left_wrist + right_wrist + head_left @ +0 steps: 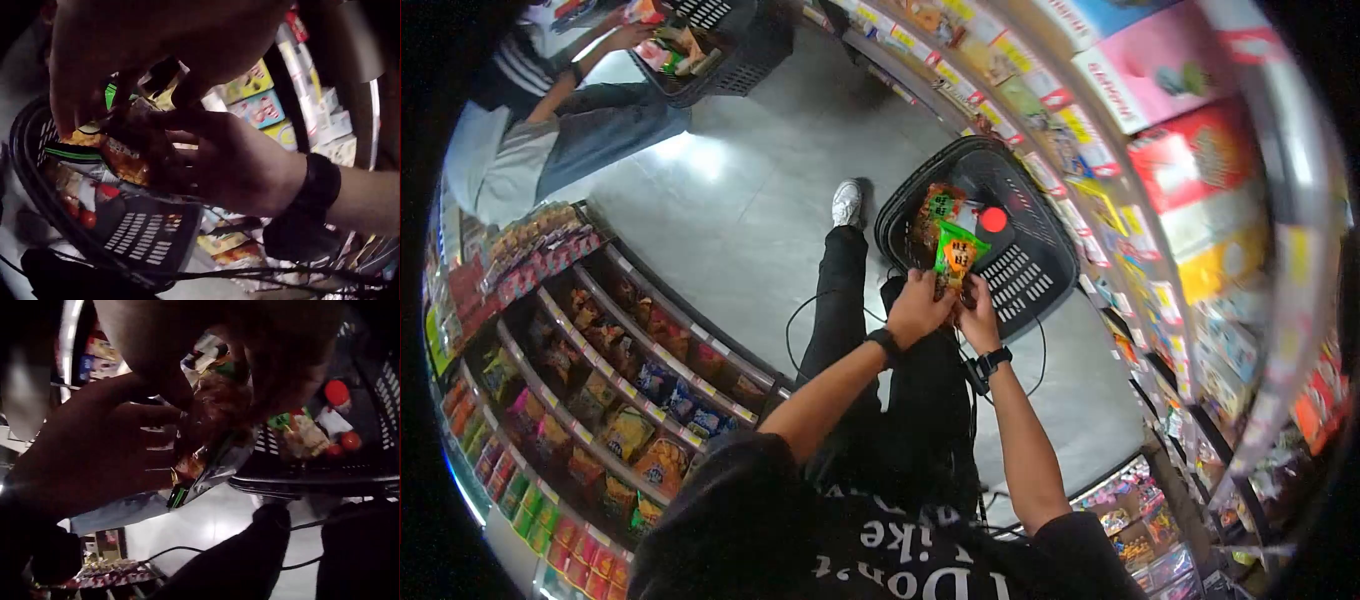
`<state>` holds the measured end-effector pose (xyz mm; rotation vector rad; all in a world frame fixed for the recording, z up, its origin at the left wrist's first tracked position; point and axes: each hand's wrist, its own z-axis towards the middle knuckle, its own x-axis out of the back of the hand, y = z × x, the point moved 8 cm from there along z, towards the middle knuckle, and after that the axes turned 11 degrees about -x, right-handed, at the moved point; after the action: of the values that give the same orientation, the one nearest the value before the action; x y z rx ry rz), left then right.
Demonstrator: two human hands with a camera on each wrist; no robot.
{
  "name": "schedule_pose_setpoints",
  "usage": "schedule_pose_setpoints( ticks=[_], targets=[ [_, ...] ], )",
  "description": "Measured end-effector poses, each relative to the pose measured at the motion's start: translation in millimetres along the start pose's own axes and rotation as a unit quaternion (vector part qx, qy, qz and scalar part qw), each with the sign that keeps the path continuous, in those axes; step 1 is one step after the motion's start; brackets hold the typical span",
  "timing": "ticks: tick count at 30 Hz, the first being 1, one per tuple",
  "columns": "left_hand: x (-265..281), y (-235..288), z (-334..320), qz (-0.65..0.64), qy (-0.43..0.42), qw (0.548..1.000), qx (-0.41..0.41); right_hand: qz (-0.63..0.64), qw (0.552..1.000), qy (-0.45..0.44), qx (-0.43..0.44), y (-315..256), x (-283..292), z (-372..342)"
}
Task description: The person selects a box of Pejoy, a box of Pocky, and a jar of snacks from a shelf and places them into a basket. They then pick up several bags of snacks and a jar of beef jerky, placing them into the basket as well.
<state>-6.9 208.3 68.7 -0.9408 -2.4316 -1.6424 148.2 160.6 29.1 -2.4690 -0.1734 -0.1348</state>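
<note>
A green and orange snack packet [960, 250] stands out in front of the hands in the head view, over the near left part of a black basket [1055, 298]. The left hand [920, 308] grips its near end from the left, and the right hand [977, 322] pinches it from the right, fingertips close together. Up close in the right wrist view, the clear, shiny part of the packet [215, 409] shows reddish-brown contents between the left hand [103, 447] and the right hand [287, 353]. Fingers partly hide the packet.
In the basket lie another snack packet [942, 203] and a round red item [993, 220]. Stocked shelves run along the right [1200, 160] and left [615, 400]. At upper left a person in jeans [605, 130] is beside a second basket [750, 50].
</note>
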Motion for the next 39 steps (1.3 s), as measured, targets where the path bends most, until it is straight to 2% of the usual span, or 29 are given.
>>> schedule_pose_setpoints(
  ticks=[2,5,6,8,10,12,15,16,17,18,19,20,21,22,23,24,25,26,27,28,30,31,32,33,35,36,37,38,39],
  targets=[
    [-36.7,-47.5,16.7,-0.016,-0.043,0.997,0.069,-0.043,0.999,0.016,-0.018,72.7,-0.2,47.4],
    [-79.4,-115.9,61.3,0.027,-0.04,0.999,0.016,-0.025,0.999,0.022,-0.04,77.0,-4.8,92.4],
    [-63.5,-107.8,72.3,0.014,-0.016,0.998,0.051,0.063,0.997,-0.012,-0.047,91.3,-9.4,118.7],
    [-79.1,-143.7,96.6,0.03,0.003,0.998,0.056,0.015,1.0,-0.001,-0.008,105.3,-13.8,160.8],
    [-73.1,-153.7,119.8,0.039,0.019,0.998,0.049,0.005,1.0,0.005,0.003,107.5,-19.9,194.1],
    [-69.4,-161.1,134.9,0.049,-0.004,0.997,0.058,-0.012,1.0,0.012,0.022,108.7,-22.5,216.6],
    [-56.9,-167.5,144.1,0.055,-0.044,0.994,0.078,-0.003,0.994,0.037,0.103,97.9,-29.8,226.8],
    [-51.3,-165.6,141.1,0.063,-0.047,0.993,0.085,-0.155,0.985,0.053,0.049,81.3,-27.7,220.9],
    [-44.4,-158.5,139.1,0.069,-0.049,0.993,0.088,-0.119,0.99,0.065,0.047,55.9,-25.9,202.9],
    [-29.6,-137.9,131.5,0.06,-0.035,0.995,0.071,-0.082,0.994,0.07,0.009,129.9,-20.6,218.9],
    [-21.2,-129.6,121.9,0.05,-0.001,0.999,0.022,-0.033,0.995,0.073,0.051,53.2,-15.6,163.8],
    [-3.7,-101.6,111.9,0.012,-0.031,0.999,0.025,-0.102,0.988,0.114,-0.003,101.1,-2.1,162.1],
    [7.1,-85.7,101.4,0.016,-0.024,0.999,-0.02,-0.179,0.966,0.18,-0.054,66.8,13.4,119.9],
    [26.5,-55.2,88.9,-0.01,-0.031,0.999,0.012,-0.179,0.968,0.166,-0.057,43.9,26.5,83.5],
    [36.3,-34.4,83.3,-0.047,-0.007,0.996,-0.072,-0.122,0.97,0.207,-0.047,39.1,40.9,56.5],
    [55.4,4.1,74.8,-0.106,-0.026,0.991,-0.079,-0.079,0.971,0.227,-0.011,-0.4,55.9,17.1],
    [62.7,28.3,69.9,-0.165,-0.003,0.977,-0.132,-0.038,0.973,0.227,0.006,-46.7,65.0,-21.9],
    [80.0,71.4,67.2,-0.269,-0.02,0.959,-0.082,-0.021,0.971,0.239,0.008,-70.6,79.2,-48.8],
    [96.8,125.9,50.8,-0.368,-0.039,0.929,-0.025,0.097,0.971,0.216,0.038,-105.0,88.4,-79.4],
    [115.2,182.1,43.6,-0.386,-0.052,0.918,-0.077,0.132,0.973,0.191,0.004,-143.8,99.6,-113.2],
    [147.3,289.6,44.3,-0.411,-0.086,0.892,-0.17,0.236,0.954,0.183,0.032,-237.2,120.1,-178.3],
    [165.6,337.9,43.6,-0.375,-0.079,0.891,-0.243,0.196,0.954,0.188,0.123,-289.1,132.0,-206.3],
    [182.3,385.0,43.1,-0.339,-0.07,0.883,-0.317,0.197,0.934,0.245,0.167,-337.7,142.0,-234.0],
    [199.0,423.2,40.5,-0.33,-0.032,0.874,-0.355,0.146,0.916,0.281,0.245,-379.4,153.8,-258.3],
    [233.3,484.6,34.0,-0.271,0.071,0.851,-0.444,0.148,0.873,0.293,0.361,-453.0,168.1,-283.4],
    [246.4,506.0,28.5,-0.219,0.135,0.833,-0.49,0.181,0.869,0.294,0.354,-469.3,180.0,-273.2],
    [248.9,517.9,34.6,-0.193,0.165,0.831,-0.495,0.173,0.849,0.311,0.39,-493.9,183.5,-273.6],
    [248.7,527.1,45.5,-0.166,0.195,0.826,-0.502,0.129,0.848,0.367,0.36,-503.1,193.4,-260.6],
    [246.8,530.8,53.2,-0.14,0.223,0.82,-0.509,0.113,0.85,0.379,0.348,-510.7,194.3,-256.3]
  ],
)
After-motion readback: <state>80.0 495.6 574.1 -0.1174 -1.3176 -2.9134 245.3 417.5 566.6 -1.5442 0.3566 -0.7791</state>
